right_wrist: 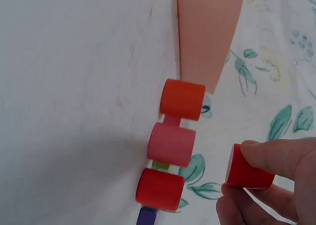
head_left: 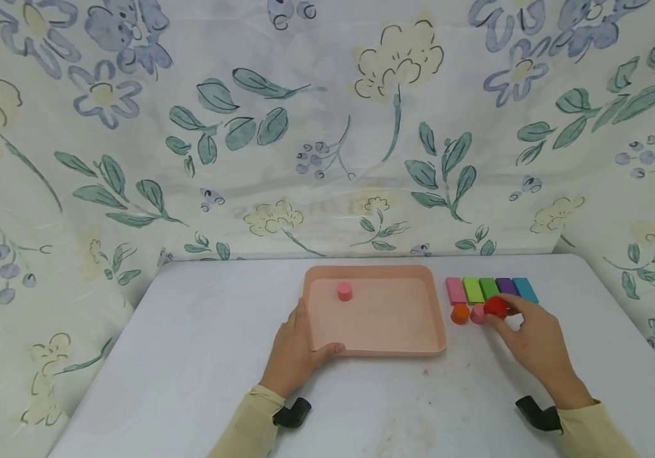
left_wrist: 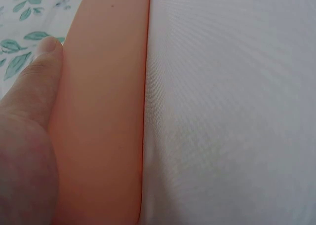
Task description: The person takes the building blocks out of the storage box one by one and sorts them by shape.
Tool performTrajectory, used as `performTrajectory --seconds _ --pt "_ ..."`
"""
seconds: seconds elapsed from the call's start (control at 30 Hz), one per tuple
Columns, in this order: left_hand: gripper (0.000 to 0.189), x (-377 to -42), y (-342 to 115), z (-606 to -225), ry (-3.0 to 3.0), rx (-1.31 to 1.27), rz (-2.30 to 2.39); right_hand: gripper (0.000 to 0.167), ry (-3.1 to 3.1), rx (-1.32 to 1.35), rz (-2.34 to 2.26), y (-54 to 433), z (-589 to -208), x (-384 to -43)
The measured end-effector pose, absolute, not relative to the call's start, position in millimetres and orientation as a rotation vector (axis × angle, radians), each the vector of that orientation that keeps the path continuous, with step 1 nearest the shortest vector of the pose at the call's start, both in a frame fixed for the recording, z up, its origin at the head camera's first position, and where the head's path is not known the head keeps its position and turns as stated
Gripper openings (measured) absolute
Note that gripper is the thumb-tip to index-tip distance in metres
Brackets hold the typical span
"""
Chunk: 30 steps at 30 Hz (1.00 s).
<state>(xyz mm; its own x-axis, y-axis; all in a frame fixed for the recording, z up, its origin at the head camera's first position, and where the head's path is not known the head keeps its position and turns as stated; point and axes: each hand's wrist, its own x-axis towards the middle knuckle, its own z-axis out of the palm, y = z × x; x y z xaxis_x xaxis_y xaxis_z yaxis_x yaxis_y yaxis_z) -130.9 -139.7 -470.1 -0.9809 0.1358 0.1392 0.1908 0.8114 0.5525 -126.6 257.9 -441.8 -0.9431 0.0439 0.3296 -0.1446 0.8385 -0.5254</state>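
Observation:
My right hand (head_left: 542, 340) pinches a red cylinder block (right_wrist: 247, 169) between thumb and fingers, above the right part of the table. Beside it in the right wrist view stand an orange cylinder (right_wrist: 182, 100), a pink cylinder (right_wrist: 172, 145) and a second red cylinder (right_wrist: 160, 189) in a row. From the head view, the held block hides that second red one. My left hand (head_left: 293, 359) rests against the near left corner of a peach tray (head_left: 385, 327), its fingers along the left side and its thumb straight on the front rim. One pink cylinder (head_left: 344, 292) stands inside the tray, toward the back left.
Behind the cylinders lies a row of flat blocks: pink (head_left: 456, 291), lime (head_left: 473, 290), green (head_left: 489, 288), purple (head_left: 505, 285) and blue (head_left: 525, 290). A white table (head_left: 201, 318) carries everything, with floral cloth (head_left: 327, 127) hanging behind and at both sides.

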Motion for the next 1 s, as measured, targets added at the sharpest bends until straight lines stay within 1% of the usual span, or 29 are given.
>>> performTrajectory --seconds 0.27,1.0 --pt "0.118 -130 -138 -468 -2.881 -0.269 -0.914 0.047 -2.727 -0.023 0.783 267 -442 -126" --pt "0.117 -131 -139 -470 -2.888 -0.268 -0.900 0.047 -2.729 -0.137 0.731 286 -453 -134"
